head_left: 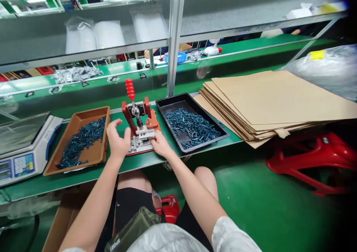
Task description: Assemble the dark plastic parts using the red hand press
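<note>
A hand press (136, 116) with a red ribbed lever handle (129, 89), raised upright, stands before me on the green bench. My left hand (117, 139) is just left of the press, thumb and fingers spread, with nothing visible in it. At the right side of the metal fixture (142, 138) on the press base, my right hand (161, 144) has its fingers pressed together. Whatever those fingertips hold, if anything, is hidden. To the left, a brown tray (96, 153) contains dark blue flat pieces. A black tray (192, 147) on the right contains many small dark teal, rod-like parts.
A digital scale (25, 159) stands at the far left. Stacked brown cardboard sheets (279, 99) lie right of the black tray, overhanging the bench edge. A metal post (174, 40) rises behind the press. Below right is a red stool (315, 162).
</note>
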Motion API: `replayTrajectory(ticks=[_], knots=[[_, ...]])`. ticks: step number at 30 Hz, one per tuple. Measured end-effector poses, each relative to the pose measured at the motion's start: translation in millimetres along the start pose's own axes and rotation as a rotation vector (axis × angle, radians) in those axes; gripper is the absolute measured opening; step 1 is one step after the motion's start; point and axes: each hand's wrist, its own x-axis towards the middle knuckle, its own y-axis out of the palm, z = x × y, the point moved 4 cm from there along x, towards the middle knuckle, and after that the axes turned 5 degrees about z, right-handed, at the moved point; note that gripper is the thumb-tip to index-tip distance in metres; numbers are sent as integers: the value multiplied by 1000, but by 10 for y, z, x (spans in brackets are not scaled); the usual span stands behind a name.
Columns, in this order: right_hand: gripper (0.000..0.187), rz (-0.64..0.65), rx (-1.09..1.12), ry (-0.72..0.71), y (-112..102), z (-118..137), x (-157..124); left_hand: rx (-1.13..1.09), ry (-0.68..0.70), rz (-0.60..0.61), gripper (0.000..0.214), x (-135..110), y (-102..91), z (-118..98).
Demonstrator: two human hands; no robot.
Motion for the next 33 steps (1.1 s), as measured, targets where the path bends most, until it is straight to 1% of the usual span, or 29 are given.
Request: replayTrajectory(ticks=[1,3,4,5,6,7,10,11,13,15,17,19,20,21,22,24,25,26,27,29,31,33], knots=[[33,5,-22,-6,21,11,-13,64,-71,113,47,-136,70,188],[32,8,-63,7,60,33,-36,111,-222,332,39,-336,222,511],[32,2,-79,18,76,40,-44,89,-287,400,36,-400,284,627],[32,-7,-91,28,91,45,-50,34,-347,420,37,-440,327,715],[33,-15,-96,33,106,47,-52,-58,-406,395,41,-461,351,781],[34,-23,-97,34,121,45,-49,-181,-463,336,48,-469,363,835],[34,-43,-90,44,160,20,-12,-577,-620,113,65,-477,380,970],[33,-48,-89,41,168,15,9,-648,-646,65,66,-479,383,1000],[33,-61,-89,24,159,24,50,-648,-646,-6,62,-492,351,1019],[33,-83,-87,-5,113,56,59,-514,-601,-77,54,-568,247,958],[31,-114,-89,-26,47,97,-14,-335,-513,-143,52,-763,85,802],[26,-138,-66,-13,20,127,-204,-234,-421,-146,57,-1097,-66,591],[23,-137,-31,10,45,137,-342,-245,-401,-109,58,-1302,-118,492],[20,-121,21,40,108,148,-504,-303,-421,-28,56,-1519,-140,409],[18,-87,92,71,209,164,-683,-387,-471,71,55,-1736,-142,336],[16,37,254,120,498,229,-1057,-564,-602,266,53,-2110,-120,200],[15,104,329,137,653,277,-1235,-632,-660,332,51,-2243,-112,133],[16,159,390,150,792,327,-1394,-678,-710,370,48,-2334,-110,74],[17,192,437,162,902,372,-1525,-711,-756,381,45,-2387,-113,28],[18,199,503,192,1040,427,-1684,-787,-850,340,43,-2414,-127,-21],[20,187,590,246,1123,429,-1729,-889,-953,271,49,-2413,-138,-27],[23,199,719,322,1214,408,-1741,-967,-1021,241,58,-2430,-148,-23]])
